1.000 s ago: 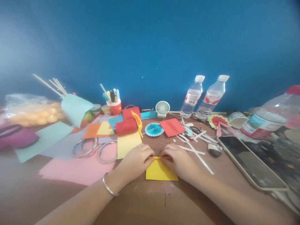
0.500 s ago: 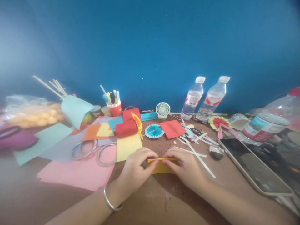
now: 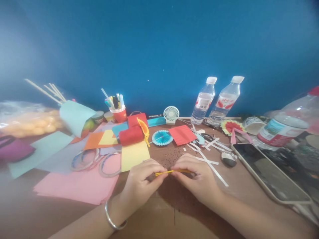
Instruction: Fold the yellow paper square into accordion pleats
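yellow paper [image 3: 169, 171], seen edge-on, pinched in both hands near the middle of the brown table [image 3: 149, 220].
left hand [image 3: 142, 181]: thumb and fingers pressed together on the paper's left part, silver bangle [image 3: 109, 215] at the wrist. right hand [image 3: 196, 179]: same pinch on the right part, the two thumb tips near each other but apart. i cannot tell whether the paper touches the table. beyond the hands lie a blue pleated rosette [image 3: 162, 137] and a red pleated sheet [image 3: 182, 134]; white strips [image 3: 211, 171] lie beside the right hand.
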Demonstrator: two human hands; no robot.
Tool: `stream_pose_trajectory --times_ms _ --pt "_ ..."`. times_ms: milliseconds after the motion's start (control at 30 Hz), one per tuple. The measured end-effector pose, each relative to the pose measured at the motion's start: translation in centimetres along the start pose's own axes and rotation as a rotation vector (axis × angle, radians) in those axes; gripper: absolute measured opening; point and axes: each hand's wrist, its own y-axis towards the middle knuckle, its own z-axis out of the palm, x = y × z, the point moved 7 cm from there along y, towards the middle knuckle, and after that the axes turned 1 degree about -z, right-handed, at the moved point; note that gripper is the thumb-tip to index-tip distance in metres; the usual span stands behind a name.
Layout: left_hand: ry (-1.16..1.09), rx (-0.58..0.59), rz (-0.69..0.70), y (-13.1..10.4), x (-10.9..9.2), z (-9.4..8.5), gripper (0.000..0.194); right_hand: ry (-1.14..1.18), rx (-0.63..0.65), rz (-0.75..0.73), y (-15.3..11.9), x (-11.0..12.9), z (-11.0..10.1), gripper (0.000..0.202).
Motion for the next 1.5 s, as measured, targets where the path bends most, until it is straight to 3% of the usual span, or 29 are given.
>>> stream_pose_trajectory --times_ms 267,467,700,967,1500 --pt "-0.017 0.038 -0.032 -0.1 0.3 -0.1 0.011 0.036 0.0 0.092 0.1 -0.2 -0.1 0.01" --pt "0.053 -0.099 -0.052 -0.3 1.0 -1.2 0.01 -0.01 -0.03 0.14 0.2 -0.7 -0.5 0.011" --pt "0.039 -0.068 -0.101 -0.1 1.5 -1.1 0.006 -0.035 -0.041 0.117 0.1 -0.7 -0.7 0.01" --pt "-0.037 0.006 -0.252 -0.2 2.2 -0.4 0.009 -0.083 -0.056 0.004 0.2 -0.2 -0.8 0.01" --pt "-0.199 -0.073 -0.154 -0.2 1.6 -1.0 0.015 -0.068 -0.039 -0.038 0.0 0.1 -0.8 0.009"
